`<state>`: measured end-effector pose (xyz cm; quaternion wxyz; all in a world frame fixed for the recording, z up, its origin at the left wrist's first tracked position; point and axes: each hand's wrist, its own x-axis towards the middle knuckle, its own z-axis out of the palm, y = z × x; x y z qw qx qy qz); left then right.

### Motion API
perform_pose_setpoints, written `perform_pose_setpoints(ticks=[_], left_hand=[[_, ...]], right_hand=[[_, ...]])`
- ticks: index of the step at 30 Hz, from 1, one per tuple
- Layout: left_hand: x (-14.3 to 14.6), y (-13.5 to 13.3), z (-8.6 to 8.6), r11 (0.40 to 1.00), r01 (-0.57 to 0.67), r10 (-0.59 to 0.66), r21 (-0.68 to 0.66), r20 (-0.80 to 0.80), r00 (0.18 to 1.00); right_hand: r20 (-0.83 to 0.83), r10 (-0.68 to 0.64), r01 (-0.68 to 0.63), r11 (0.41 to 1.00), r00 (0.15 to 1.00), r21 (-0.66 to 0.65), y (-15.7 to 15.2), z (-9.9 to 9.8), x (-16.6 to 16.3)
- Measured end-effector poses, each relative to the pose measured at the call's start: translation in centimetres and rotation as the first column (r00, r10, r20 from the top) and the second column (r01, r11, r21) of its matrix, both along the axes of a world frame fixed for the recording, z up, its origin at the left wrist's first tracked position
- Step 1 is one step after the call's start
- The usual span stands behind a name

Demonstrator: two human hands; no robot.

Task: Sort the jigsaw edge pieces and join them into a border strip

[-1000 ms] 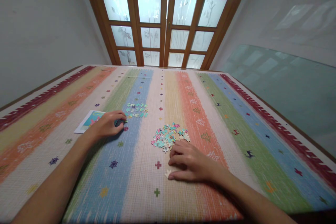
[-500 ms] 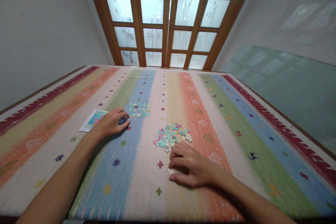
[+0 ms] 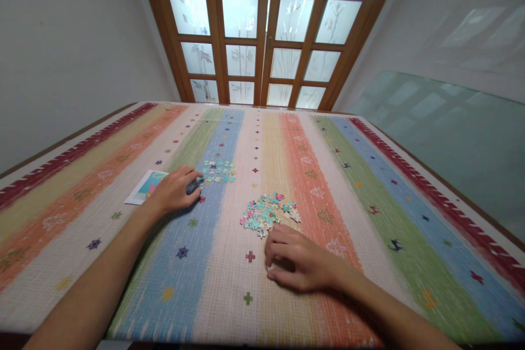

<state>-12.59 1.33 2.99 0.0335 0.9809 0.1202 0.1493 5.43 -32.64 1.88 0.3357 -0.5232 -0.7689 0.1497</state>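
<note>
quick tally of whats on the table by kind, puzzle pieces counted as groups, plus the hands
Puzzle-piece groups: 2 (loose heap, laid-out rows)
Picture card: 1
Hands: 2 (left hand, right hand)
Total: 5
Single pieces are too small and overlapped to count surely.

On a striped cloth [image 3: 233, 284], the left hand [image 3: 182, 188] is bent just beside small rows of puzzle pieces [image 3: 220, 171], near a picture card [image 3: 148, 187]. The right hand [image 3: 298, 258] curls beside a puzzle pile [image 3: 263, 214]; what it holds is hidden. Behind stands a wooden door [image 3: 263, 44].
</note>
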Motion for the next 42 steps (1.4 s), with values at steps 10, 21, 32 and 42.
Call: perform_pose_setpoints(ticks=[10,21,32,42], left_hand=[[1.7,-6.1,0.3,0.948,0.269,-0.210,-0.169,0.299,0.931],[2.8,-16.1,-1.2,0.604,0.581,-0.335,-0.545,0.488,0.806],[2.7,-16.7,-1.1,0.612,0.554,-0.297,-0.564,0.485,0.823],[2.7,-14.6,-1.6,0.804,0.452,-0.229,-0.386,0.500,0.835]], right_hand=[[-0.104,-0.250,0.270,0.916,0.963,0.297,0.1,0.7,0.4],[0.024,-0.273,0.212,0.799,0.962,0.563,0.2,0.4,0.3],[0.053,-0.247,0.189,0.849,0.968,0.493,0.4,-0.3,0.4],[0.058,-0.275,0.221,0.868,0.960,0.445,0.2,-0.1,1.0]])
